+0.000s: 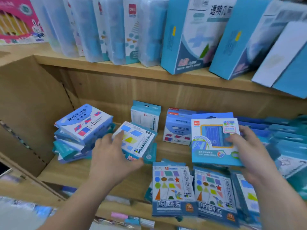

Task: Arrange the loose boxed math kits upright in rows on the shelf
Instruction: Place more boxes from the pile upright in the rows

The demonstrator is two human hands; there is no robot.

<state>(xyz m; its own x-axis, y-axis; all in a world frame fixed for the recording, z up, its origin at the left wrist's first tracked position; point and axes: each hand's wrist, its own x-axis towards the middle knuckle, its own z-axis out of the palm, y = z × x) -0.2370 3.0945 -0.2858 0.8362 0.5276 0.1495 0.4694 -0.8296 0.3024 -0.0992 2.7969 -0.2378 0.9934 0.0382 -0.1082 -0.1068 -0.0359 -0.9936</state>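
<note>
the two hands are well apart, each clamped on its own kit: the left hand (109, 156) grips a tilted white kit (136, 140) printed with blue and yellow shapes, just in front of the upright kit (145, 116) that stands at the back of the lower shelf (172, 151), fingers on its face and thumb at its near edge; the right hand (249, 150) pinches a blue-framed kit (214, 140) to the right of the upright kit, thumb on the front, fingers behind. the likeliest trouble is the leaning stack (79, 130) left of the upright kit: its boxes lie askew, and a nudge from the left wrist or the tilted kit could slide the top ones off. the upright kit has nothing bracing it, so a box set against it carelessly may tip it over. the flat shape kits (172, 190) in front of and right of the upright kit seem to reach past the shelf's front edge, where a forearm could sweep them off. as for holders, the lower shelf carries all these loose kits, most lying flat, plus a blurred blue heap (282, 138) far right of the upright kit; above it, clear plastic cases (116, 30) show bluish contents too blurred to name, beside tall blue cartons (191, 35)
</note>
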